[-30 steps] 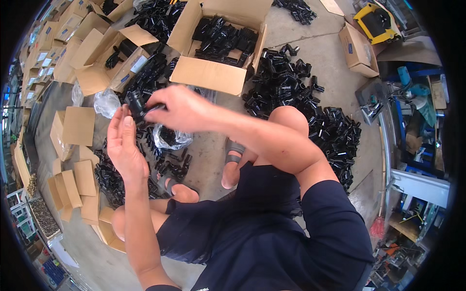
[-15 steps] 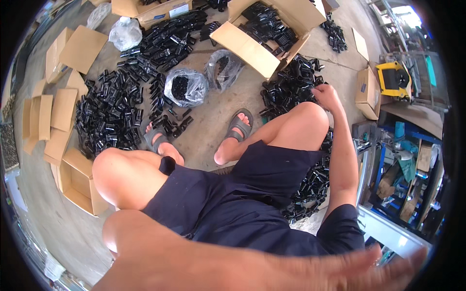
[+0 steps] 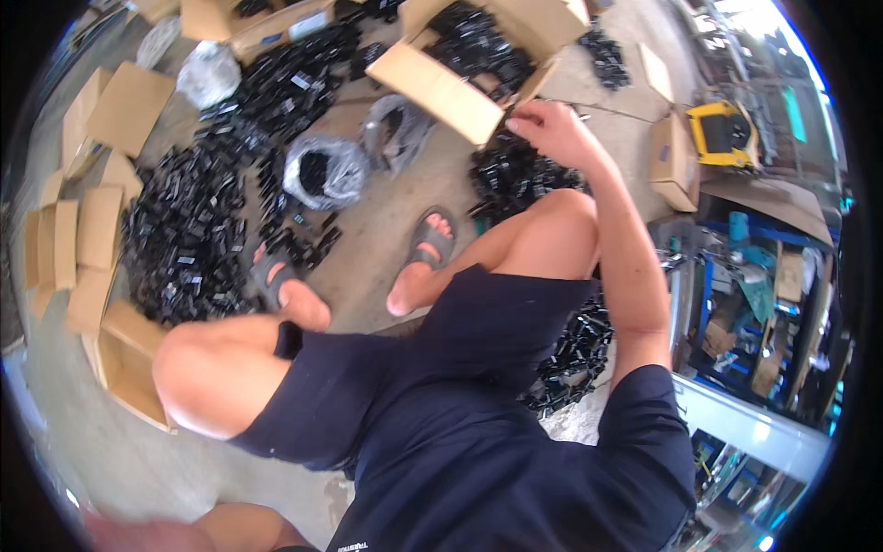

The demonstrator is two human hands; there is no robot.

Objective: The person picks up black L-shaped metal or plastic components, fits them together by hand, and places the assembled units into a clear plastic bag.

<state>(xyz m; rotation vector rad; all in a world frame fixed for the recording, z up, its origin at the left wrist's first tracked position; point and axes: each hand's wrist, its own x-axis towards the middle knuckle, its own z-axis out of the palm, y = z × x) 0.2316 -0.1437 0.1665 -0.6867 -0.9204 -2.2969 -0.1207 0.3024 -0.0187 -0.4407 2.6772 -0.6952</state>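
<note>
My right hand (image 3: 554, 132) is over the pile of black plastic parts (image 3: 520, 173) beside my right knee, close to the lower corner of the open cardboard box (image 3: 441, 92). Its fingers are curled together toward the thumb. Something dark shows at the fingertips, too small to name. At the lower left edge my left hand (image 3: 138, 532) is smeared by motion, its fingers unreadable, with the floor behind it. Two clear plastic bags, one holding black parts (image 3: 324, 172) and the other (image 3: 395, 133) beside it, stand on the floor between the piles.
A wide heap of black parts (image 3: 184, 230) spreads beyond my left foot. Cardboard boxes (image 3: 97, 221) line the left side. To the right stand a closed carton (image 3: 673, 164), a yellow-and-black case (image 3: 724, 135) and a blue-framed shelf (image 3: 763, 313). More parts (image 3: 575, 359) lie beside my right thigh.
My left hand has swung from across the lower front to the lower left edge. My right hand has lifted from the pile's right side and moved left, toward the open box's corner.
</note>
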